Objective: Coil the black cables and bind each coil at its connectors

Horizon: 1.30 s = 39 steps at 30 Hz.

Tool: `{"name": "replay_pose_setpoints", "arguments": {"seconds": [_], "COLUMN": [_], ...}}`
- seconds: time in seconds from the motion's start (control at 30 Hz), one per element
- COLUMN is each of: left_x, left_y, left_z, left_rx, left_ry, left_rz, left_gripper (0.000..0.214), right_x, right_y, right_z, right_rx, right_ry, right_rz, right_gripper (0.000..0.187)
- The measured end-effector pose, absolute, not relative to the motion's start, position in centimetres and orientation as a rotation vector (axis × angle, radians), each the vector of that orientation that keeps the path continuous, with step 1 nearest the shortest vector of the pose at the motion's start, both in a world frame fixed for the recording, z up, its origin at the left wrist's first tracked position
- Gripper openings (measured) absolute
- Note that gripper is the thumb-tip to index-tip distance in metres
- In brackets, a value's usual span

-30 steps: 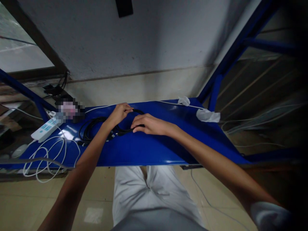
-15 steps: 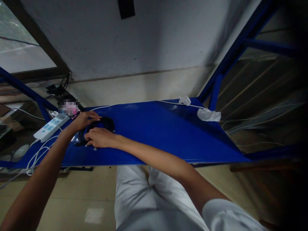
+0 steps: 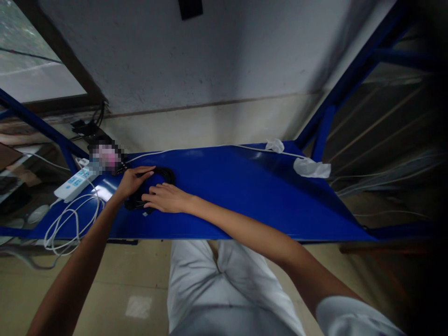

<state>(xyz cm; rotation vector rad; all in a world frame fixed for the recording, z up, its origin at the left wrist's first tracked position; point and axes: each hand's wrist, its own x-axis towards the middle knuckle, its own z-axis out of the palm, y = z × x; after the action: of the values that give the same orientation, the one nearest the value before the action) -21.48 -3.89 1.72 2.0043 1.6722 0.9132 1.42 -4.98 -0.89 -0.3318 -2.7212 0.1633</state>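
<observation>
A coil of black cable [image 3: 167,175] lies on the blue tabletop [image 3: 227,196], toward its left end. My left hand [image 3: 135,179] is at the coil's left side, with thumb and fingers closing on the cable. My right hand [image 3: 164,198] rests over the coil's near side, its fingers bent around the strands. A small pale connector [image 3: 145,213] sticks out below the right fingers. Both hands cover part of the coil.
A white power strip [image 3: 76,184] and looped white cord [image 3: 75,212] lie at the left end, beside a blurred pink item [image 3: 107,156]. Crumpled white pieces [image 3: 311,168] sit at the far right edge. Blue frame bars [image 3: 324,133] rise at both ends.
The view has shifted slightly. My left hand and forearm have come a little to the right, uncovering more of the white cord. Both hands stay at the coil.
</observation>
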Motion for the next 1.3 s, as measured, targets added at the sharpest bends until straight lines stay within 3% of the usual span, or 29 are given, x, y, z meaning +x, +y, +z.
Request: {"name": "replay_pose_setpoints", "arguments": {"seconds": [0.27,0.6,0.73,0.87,1.0,1.17,1.3], "left_x": [-11.5,1.9,3.9,2.6,0.3,-0.2,0.8], "left_y": [1.2,5.0,5.1,4.3,2.1,-1.2,-1.4], "left_z": [0.8,-0.6,-0.5,-0.3,-0.9,-2.0,-2.2], "left_rx": [2.051,2.102,2.109,2.111,1.892,1.417,1.431], "left_ry": [1.461,1.254,1.219,1.172,1.256,1.332,1.324], "left_rz": [0.999,1.019,1.018,1.073,1.281,1.364,1.369], "left_gripper": [0.039,0.022,0.022,0.028,0.043,0.063,0.061], "right_x": [12.2,24.9,27.2,28.7,28.9,26.9,25.6], "right_y": [-3.2,-2.5,-2.8,-2.6,-2.3,-1.9,-1.2], "right_z": [-0.6,0.3,1.2,1.2,-0.1,-1.4,-1.5], "right_rx": [-0.403,-0.398,-0.414,-0.547,-0.953,-1.222,-1.212], "right_ry": [-2.706,-2.635,-2.634,-2.497,-2.064,-1.523,-1.431], "right_rz": [0.133,0.205,0.217,0.258,0.484,0.972,1.019], "right_gripper": [0.045,0.036,0.043,0.064,0.075,0.074,0.075]}}
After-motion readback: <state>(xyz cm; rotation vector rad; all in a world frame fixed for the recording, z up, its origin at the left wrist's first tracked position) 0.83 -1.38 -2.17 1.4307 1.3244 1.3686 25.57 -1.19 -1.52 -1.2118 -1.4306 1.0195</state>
